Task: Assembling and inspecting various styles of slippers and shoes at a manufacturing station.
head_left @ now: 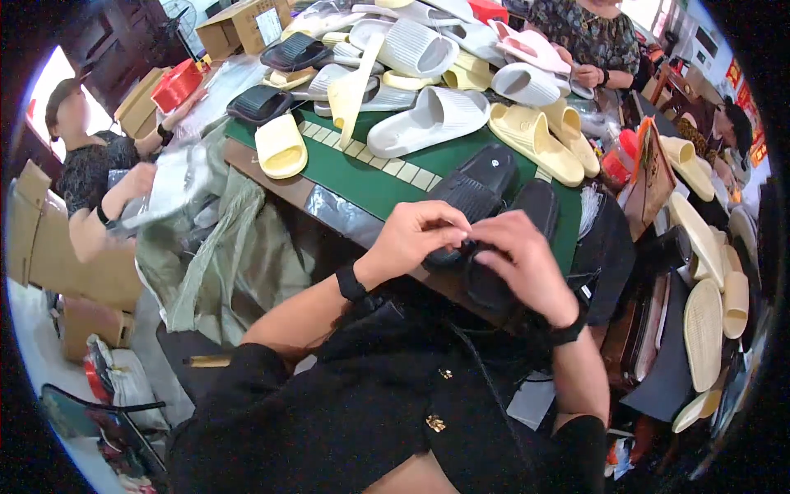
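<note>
Black slippers (485,206) lie as a pair at the near edge of the green table (387,185), just in front of us, and both our hands meet over them. Our left hand (411,235) comes in from 8 o'clock and our right hand (518,263) from 5 o'clock; the fingertips come together at one small point on the heel end of the pair, pinching something too small for us to tell. The hands are closed on that point, not spread.

To do this step well, we think the pair should stay flat and pressed together, with the fingers working close to the edge so the grip does not slip on the smooth foam. We would keep the wrists low and steady.

Each slipper looks thick, matte and soft, with fine ribs across the upper band and a rounded toe pointing toward 12 o'clock.

Beyond them, at 12 o'clock, a heap of white slippers (428,115) and pale yellow slippers (535,136) covers the table. At 9 o'clock one person holds a clear plastic bag (173,181), and at 1 o'clock another person's hands (586,76) work at the far side. At 3 o'clock more yellow soles (704,329) stand stacked.
</note>
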Demonstrator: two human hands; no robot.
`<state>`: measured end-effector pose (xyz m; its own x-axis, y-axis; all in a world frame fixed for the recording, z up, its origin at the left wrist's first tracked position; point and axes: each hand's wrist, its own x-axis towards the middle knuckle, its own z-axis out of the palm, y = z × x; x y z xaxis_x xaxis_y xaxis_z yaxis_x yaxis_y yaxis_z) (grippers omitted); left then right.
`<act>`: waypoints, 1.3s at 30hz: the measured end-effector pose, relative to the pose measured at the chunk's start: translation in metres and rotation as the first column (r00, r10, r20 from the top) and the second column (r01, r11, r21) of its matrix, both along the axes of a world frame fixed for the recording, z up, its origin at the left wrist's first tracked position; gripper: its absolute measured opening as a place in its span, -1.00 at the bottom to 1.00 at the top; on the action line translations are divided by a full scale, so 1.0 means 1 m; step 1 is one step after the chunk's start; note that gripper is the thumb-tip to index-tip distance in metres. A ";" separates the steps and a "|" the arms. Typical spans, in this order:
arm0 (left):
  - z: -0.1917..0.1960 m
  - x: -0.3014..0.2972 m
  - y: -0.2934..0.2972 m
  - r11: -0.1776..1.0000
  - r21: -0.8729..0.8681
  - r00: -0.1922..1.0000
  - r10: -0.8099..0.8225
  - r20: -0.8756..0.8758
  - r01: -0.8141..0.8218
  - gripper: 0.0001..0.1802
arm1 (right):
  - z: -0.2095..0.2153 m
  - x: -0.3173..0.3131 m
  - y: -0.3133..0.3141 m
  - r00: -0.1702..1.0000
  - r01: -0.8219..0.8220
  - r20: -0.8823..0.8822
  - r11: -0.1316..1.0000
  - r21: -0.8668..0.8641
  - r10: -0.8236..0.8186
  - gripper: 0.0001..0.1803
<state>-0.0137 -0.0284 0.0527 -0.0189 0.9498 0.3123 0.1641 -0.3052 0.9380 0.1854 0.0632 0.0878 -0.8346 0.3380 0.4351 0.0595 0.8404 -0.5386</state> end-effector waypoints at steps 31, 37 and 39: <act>-0.066 -0.001 0.000 1.000 0.003 0.688 0.012 0.726 -0.022 -0.83 | -0.043 -0.036 -0.044 0.911 0.291 -0.235 0.932 -0.215 -0.338 -0.95; -0.070 -0.002 -0.001 0.997 0.074 0.692 -0.054 0.720 0.001 -0.84 | -0.043 -0.036 -0.044 0.890 0.284 -0.295 0.930 -0.235 -0.347 -0.96; -0.071 -0.002 -0.002 0.995 0.097 0.697 -0.072 0.713 0.004 -0.85 | -0.044 -0.036 -0.044 0.889 0.287 -0.295 0.928 -0.237 -0.350 -0.97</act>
<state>-0.0153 -0.0302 -0.0184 -0.2332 0.9265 0.2955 -0.5595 -0.3763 0.7385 0.1496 0.0189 0.0438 -0.4903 0.6605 0.5686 0.1019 0.6914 -0.7153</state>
